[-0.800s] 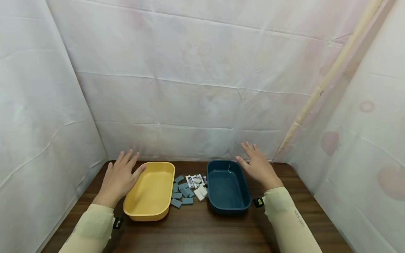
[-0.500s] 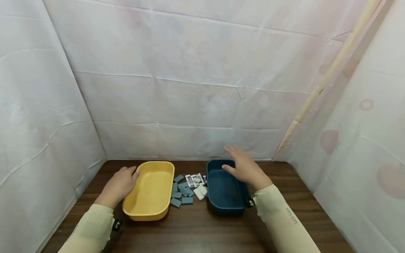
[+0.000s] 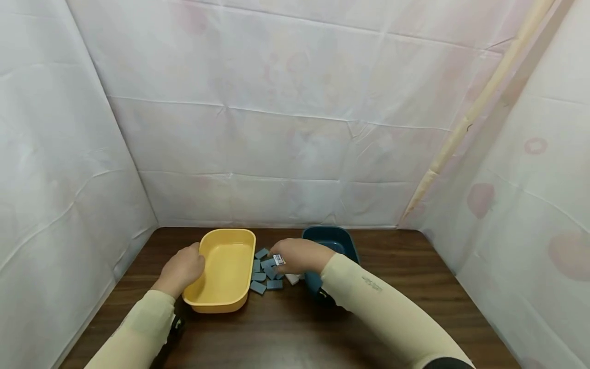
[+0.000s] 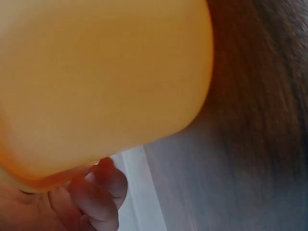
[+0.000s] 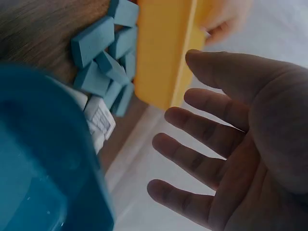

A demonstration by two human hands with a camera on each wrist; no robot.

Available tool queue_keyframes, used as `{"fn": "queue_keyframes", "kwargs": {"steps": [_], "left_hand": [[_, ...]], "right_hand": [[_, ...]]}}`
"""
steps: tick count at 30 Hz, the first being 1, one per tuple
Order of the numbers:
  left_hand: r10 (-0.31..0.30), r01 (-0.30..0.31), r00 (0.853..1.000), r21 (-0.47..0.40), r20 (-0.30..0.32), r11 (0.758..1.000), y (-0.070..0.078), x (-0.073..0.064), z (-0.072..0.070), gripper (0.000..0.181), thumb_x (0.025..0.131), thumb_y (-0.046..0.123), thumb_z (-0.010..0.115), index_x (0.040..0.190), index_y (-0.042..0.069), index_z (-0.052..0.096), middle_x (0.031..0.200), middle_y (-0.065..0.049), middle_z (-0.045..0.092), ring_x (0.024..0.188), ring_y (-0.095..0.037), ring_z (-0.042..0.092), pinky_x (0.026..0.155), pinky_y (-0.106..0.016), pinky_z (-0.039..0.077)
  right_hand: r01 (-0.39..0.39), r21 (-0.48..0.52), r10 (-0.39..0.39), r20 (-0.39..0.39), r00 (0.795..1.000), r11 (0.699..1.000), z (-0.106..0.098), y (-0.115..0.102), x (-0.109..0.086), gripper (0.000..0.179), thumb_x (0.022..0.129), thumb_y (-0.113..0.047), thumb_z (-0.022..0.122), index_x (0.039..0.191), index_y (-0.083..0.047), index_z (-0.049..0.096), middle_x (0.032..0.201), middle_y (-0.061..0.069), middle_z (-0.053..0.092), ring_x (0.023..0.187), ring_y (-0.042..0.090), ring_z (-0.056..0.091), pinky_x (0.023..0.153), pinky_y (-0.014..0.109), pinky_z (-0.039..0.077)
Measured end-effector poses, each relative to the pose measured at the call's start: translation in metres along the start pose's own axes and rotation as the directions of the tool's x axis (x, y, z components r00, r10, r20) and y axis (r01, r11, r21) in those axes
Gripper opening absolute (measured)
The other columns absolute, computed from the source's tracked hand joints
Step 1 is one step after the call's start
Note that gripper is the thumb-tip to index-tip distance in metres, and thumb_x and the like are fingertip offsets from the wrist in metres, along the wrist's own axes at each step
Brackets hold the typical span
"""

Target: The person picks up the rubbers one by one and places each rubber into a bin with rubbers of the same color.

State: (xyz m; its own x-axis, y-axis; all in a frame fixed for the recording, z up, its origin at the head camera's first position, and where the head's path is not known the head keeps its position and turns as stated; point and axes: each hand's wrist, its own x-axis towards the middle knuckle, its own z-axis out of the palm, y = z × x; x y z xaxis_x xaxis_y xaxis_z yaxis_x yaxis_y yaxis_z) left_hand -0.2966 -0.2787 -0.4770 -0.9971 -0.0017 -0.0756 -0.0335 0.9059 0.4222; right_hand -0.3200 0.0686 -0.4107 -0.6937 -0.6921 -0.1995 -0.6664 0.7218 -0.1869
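At the left, my left hand (image 3: 181,269) grips the left rim of a yellow plastic tray (image 3: 225,271); in the left wrist view its fingers (image 4: 98,192) curl at the tray's edge. My right hand (image 3: 301,253) reaches across the dark blue tray (image 3: 329,233), low over a pile of small blocks. Slate-blue rectangular blocks (image 3: 274,285) lie beside the yellow tray. A white block with a printed label (image 3: 278,260) shows right at the right hand's fingers, and another white block (image 3: 292,279) shows below that hand. In the right wrist view the fingers (image 5: 192,159) are spread, holding nothing.
Both trays and the blocks are on a dark wood-grain table (image 3: 286,333). Pale patterned cloth (image 3: 286,128) hangs behind and at both sides. A cream-wrapped pole (image 3: 456,143) slants down to the back right of the table.
My right hand has moved left and down, from beside the blue tray to over the blocks. My left hand has lowered and curled round the yellow tray's rim.
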Motion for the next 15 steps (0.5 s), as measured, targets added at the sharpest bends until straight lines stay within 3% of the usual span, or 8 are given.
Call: {"fn": "queue_keyframes", "kwargs": {"steps": [4, 7, 9, 12, 15], "left_hand": [[-0.012, 0.011, 1.000, 0.015, 0.014, 1.000, -0.003, 0.003, 0.000, 0.063, 0.110, 0.009, 0.032, 0.164, -0.023, 0.035, 0.158, -0.044, 0.055, 0.123, -0.047, 0.072, 0.097, -0.058, 0.062], [-0.014, 0.014, 0.999, 0.003, 0.037, 1.000, -0.005, 0.005, 0.001, 0.065, 0.109, 0.009, 0.031, 0.165, -0.023, 0.031, 0.161, -0.044, 0.052, 0.125, -0.045, 0.070, 0.100, -0.058, 0.060], [-0.015, 0.016, 0.998, -0.005, 0.053, 1.000, -0.005, 0.007, 0.002, 0.066, 0.108, 0.009, 0.031, 0.166, -0.023, 0.029, 0.158, -0.044, 0.054, 0.118, -0.042, 0.071, 0.096, -0.055, 0.061], [-0.018, 0.018, 0.998, -0.011, 0.062, 1.000, -0.003, 0.008, 0.001, 0.066, 0.108, 0.009, 0.032, 0.165, -0.024, 0.028, 0.153, -0.044, 0.059, 0.107, -0.035, 0.072, 0.089, -0.050, 0.062], [-0.011, 0.011, 0.998, 0.002, 0.058, 1.000, -0.003, 0.008, 0.001, 0.065, 0.109, 0.011, 0.036, 0.163, -0.024, 0.032, 0.148, -0.044, 0.062, 0.105, -0.035, 0.073, 0.087, -0.050, 0.062]], "right_hand": [[0.003, -0.104, 0.005, 0.077, 0.997, 0.995, 0.000, -0.018, 0.022, 0.048, 0.105, -0.027, 0.086, 0.151, -0.021, 0.075, 0.153, -0.004, 0.073, 0.137, 0.016, 0.072, 0.109, 0.036, 0.062], [0.018, -0.159, -0.001, 0.107, 0.994, 0.987, 0.004, -0.025, 0.033, 0.045, 0.103, -0.022, 0.087, 0.146, -0.020, 0.077, 0.146, -0.005, 0.076, 0.127, 0.014, 0.074, 0.102, 0.033, 0.063], [0.032, -0.183, -0.010, 0.119, 0.993, 0.983, 0.009, -0.025, 0.040, 0.034, 0.102, -0.016, 0.087, 0.135, -0.019, 0.081, 0.131, -0.005, 0.079, 0.109, 0.010, 0.075, 0.091, 0.029, 0.063], [0.065, -0.223, -0.035, 0.135, 0.990, 0.973, 0.021, -0.023, 0.052, 0.018, 0.102, -0.010, 0.085, 0.114, -0.021, 0.082, 0.103, -0.007, 0.075, 0.085, 0.008, 0.064, 0.074, 0.025, 0.055], [0.101, -0.252, -0.069, 0.136, 0.988, 0.962, 0.031, -0.021, 0.062, 0.021, 0.101, -0.005, 0.084, 0.101, -0.024, 0.076, 0.087, -0.007, 0.065, 0.074, 0.011, 0.054, 0.067, 0.027, 0.048]]}}
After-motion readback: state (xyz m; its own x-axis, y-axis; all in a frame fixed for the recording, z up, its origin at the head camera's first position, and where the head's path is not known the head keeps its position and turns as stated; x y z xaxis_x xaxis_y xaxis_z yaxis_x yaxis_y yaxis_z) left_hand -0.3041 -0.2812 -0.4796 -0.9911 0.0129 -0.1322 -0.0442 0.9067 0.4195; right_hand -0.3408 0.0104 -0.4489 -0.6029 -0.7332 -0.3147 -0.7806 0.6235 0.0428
